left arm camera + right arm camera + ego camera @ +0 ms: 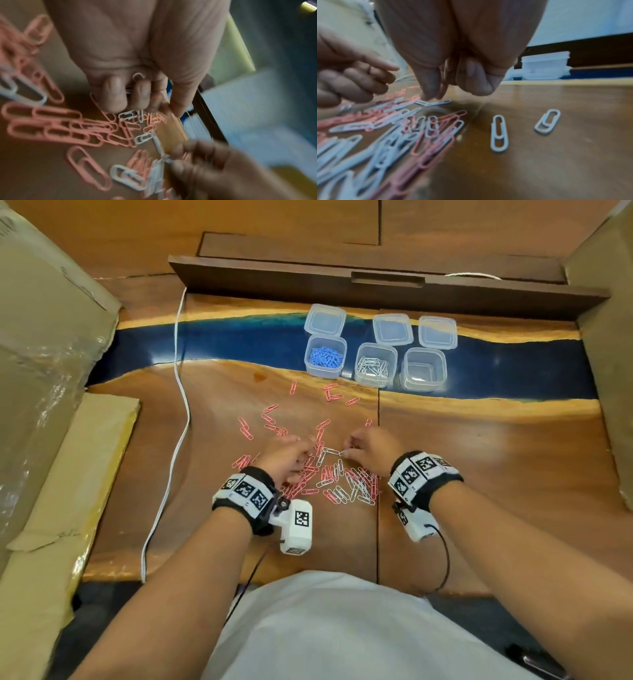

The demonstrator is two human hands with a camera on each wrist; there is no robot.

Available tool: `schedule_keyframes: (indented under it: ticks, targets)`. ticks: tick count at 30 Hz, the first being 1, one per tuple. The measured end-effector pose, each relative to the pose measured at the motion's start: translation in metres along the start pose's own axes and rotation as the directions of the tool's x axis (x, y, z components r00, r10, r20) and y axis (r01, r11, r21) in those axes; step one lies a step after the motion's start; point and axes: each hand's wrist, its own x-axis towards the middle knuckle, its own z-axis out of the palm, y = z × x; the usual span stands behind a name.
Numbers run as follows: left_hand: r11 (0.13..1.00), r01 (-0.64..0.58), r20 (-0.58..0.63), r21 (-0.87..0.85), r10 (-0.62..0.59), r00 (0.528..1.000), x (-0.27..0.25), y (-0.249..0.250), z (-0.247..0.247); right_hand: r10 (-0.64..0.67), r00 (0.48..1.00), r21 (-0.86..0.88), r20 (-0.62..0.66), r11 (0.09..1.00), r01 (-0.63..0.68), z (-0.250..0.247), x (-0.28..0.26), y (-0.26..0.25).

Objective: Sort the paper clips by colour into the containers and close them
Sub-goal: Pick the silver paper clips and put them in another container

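Right hand pinching pink clip (white clips nearby).

1. The tabletop under my hands is polished wood, glossy, with a shiny blue resin-like band.
2. The containers and their lids are clear, smooth plastic.
3. The pink paper clips and white paper clips look coated, perhaps in plastic; blur hides their finish.
4. The boxes are matt cardboard, one partly under glossy wrap.

We see the head view bright and evenly lit, with glare on the glossy wood-and-blue-resin table toward two o'clock, and edges bowed. Both wrist views are dimmer, smeared by motion blur, sharpest near centre.
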Motion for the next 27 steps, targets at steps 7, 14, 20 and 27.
schedule_keyframes:
  ticks: [7,14,20,27]
  targets:
    - [0.365,-0.303,0.148,0.880,0.395,0.907,0.018,0.011,0.025,-0.018,0.989,-0.310,0.145,0.949,0.062,-0.006,0.014,-0.006]
    - [0.179,-0.307,0.250,0.935,0.281,0.927,0.035,0.032,0.035,0.074,0.974,-0.410,0.212,0.912,0.020,-0.003,0.010,-0.014]
    - [0.148,-0.313,0.285,0.938,0.184,0.941,0.036,0.037,0.037,0.183,0.978,0.043,0.099,0.981,-0.188,-0.006,0.000,-0.007]
    - [0.754,-0.207,0.151,0.623,0.144,0.978,0.035,0.054,0.039,0.323,0.920,0.904,0.222,0.285,-0.318,-0.023,-0.011,0.005]
